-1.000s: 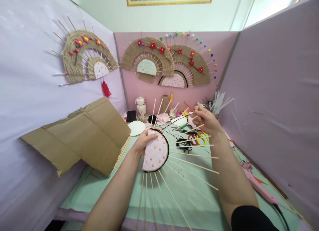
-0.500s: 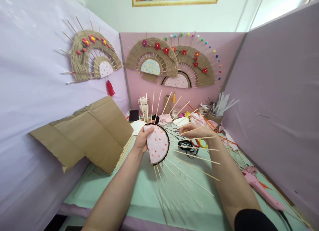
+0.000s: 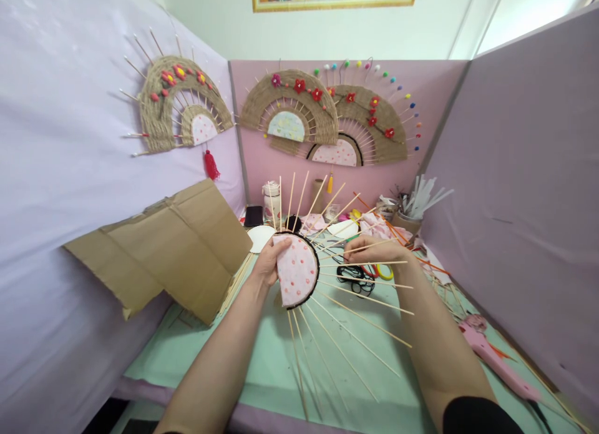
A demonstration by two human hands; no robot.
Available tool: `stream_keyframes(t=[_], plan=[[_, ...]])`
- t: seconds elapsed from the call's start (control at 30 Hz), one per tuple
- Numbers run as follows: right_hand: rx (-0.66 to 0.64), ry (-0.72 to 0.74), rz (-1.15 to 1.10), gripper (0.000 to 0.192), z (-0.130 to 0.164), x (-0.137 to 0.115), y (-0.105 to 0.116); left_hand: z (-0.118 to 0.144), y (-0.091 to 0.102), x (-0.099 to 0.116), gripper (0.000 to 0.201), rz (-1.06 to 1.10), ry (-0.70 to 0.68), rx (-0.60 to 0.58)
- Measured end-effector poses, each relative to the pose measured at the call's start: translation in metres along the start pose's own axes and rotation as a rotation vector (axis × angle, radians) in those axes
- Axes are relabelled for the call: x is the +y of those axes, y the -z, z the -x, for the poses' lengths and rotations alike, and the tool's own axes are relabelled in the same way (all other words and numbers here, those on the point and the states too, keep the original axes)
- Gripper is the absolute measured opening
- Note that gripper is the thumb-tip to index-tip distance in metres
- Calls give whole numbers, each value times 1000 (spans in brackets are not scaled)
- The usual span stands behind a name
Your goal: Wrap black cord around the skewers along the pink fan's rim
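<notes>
Your left hand (image 3: 270, 263) gripped the pink half-disc (image 3: 296, 270) above the tabletop (image 3: 262, 365); your right hand (image 3: 374, 250) apparently pinched black cord among its skewers (image 3: 362, 296), mid-weave; threading onward wanted steady tension.

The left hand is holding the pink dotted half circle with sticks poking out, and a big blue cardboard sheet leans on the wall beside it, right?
Not quite. In the head view the left hand does hold the pink dotted half circle, but the cardboard sheet leaning beside it is brown, not blue.

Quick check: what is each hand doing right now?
Left hand: closed on the pink dotted fan piece, at its straight edge.
Right hand: grip closed among the bamboo sticks; contents cannot be told.
</notes>
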State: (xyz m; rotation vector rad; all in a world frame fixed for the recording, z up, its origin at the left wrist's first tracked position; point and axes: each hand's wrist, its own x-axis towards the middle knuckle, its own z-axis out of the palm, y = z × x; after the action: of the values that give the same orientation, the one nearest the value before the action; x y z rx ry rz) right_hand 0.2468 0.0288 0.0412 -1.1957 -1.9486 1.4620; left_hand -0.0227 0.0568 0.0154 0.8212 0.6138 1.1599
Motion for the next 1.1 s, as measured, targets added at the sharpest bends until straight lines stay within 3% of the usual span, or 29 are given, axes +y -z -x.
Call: stream_keyframes(t=[0.23,0.37,0.47,0.8,1.1], plan=[[38,4,40,29,8,-3,1,-1,5,2,38,40,120,-146],[52,-4,58,28,10,-1,4,1,4,2,30,13,163,-105],[24,-3,72,29,12,-3,4,2,3,1,22,23,153,-73],[-51,24,90,31,8,-5,2,5,1,3,30,52,64,-217],[106,15,-31,30,14,-1,6,5,1,2,23,23,102,-109]])
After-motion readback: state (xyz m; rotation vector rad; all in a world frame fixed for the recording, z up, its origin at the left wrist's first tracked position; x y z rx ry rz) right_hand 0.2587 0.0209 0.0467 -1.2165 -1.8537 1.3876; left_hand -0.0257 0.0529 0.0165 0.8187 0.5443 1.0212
